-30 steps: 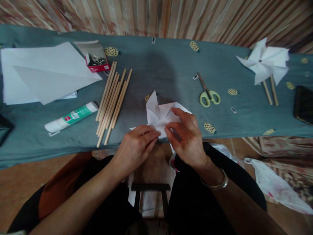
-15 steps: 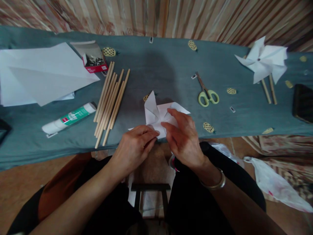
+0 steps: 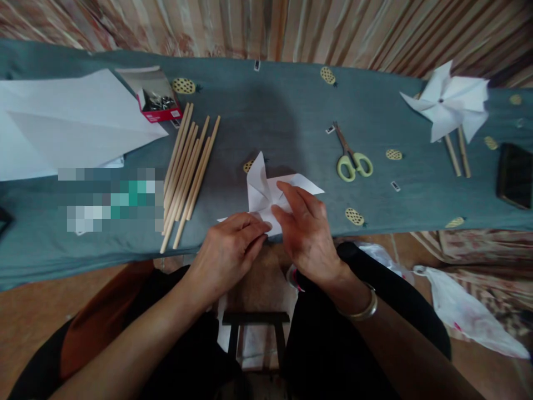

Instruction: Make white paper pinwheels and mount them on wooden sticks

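Paper, white and folded into pointed blades, at the near edge of the desk, under and between both hands. One blade standing out toward the curtain, another toward the right, a narrow tip just past the left hand. Pinching the near part of it with left thumb and forefinger, other fingers curled in. Right hand on the paper's right side, thumb and forefinger apart, fingertips near its centre; cannot tell whether gripping a fold or only pressing. Bracelet round the right wrist. To the left, apart from the paper, wooden sticks slanting side by side; just beyond, an open red box of small metal pieces. Farther left, overlapping white sheets, and nearer, a green and white thing, blurred into blocks. To the right, scissors with pale green handles, tips pointing away. Well apart at far right, a white pinwheel, two thin rods reaching out from beneath.
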Demonstrator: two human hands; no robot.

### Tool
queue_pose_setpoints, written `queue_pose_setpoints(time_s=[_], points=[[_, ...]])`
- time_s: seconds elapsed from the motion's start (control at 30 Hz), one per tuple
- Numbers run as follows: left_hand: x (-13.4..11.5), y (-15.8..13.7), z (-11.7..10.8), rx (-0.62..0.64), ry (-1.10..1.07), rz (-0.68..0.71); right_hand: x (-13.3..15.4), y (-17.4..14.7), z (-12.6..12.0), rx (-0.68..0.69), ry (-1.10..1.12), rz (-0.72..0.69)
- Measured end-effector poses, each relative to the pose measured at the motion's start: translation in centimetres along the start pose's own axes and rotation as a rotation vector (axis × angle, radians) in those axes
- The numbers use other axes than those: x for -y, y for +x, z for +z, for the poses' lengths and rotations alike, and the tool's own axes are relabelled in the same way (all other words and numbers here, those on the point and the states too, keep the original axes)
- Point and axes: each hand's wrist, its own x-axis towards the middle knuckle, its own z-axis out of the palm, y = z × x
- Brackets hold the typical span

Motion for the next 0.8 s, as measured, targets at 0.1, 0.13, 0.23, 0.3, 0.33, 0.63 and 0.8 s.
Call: queue_pose_setpoints(time_s=[0.1, 0.13, 0.23, 0.3, 0.33, 0.63, 0.8], points=[[0.0, -0.3, 0.1, 0.015, 0.004, -0.004, 0.1, 0.4, 0.4, -0.023, 0.021, 0.003], [0.0, -0.4, 0.2, 0.024, 0.007, -0.005, 0.1, 0.4, 0.5, -0.025, 0.037, 0.007], [0.0, -0.7, 0.2, 0.051, 0.025, -0.001, 0.1, 0.5, 0.7, -0.027, 0.078, 0.011], [0.0, -0.8, 0.2, 0.063, 0.055, 0.005, 0.1, 0.4, 0.7, -0.028, 0.090, 0.011], [0.1, -0.8, 0.2, 0.063, 0.070, 0.011, 0.1, 0.4, 0.7, -0.027, 0.094, 0.010], [0.1, -0.7, 0.3, 0.094, 0.102, -0.010, -1.3, 1.2, -0.5, -0.066, 0.291, 0.141], [0.0, -0.6, 0.1, 0.112, 0.097, -0.019, -1.1, 1.2, -1.3, -0.062, 0.205, 0.107]])
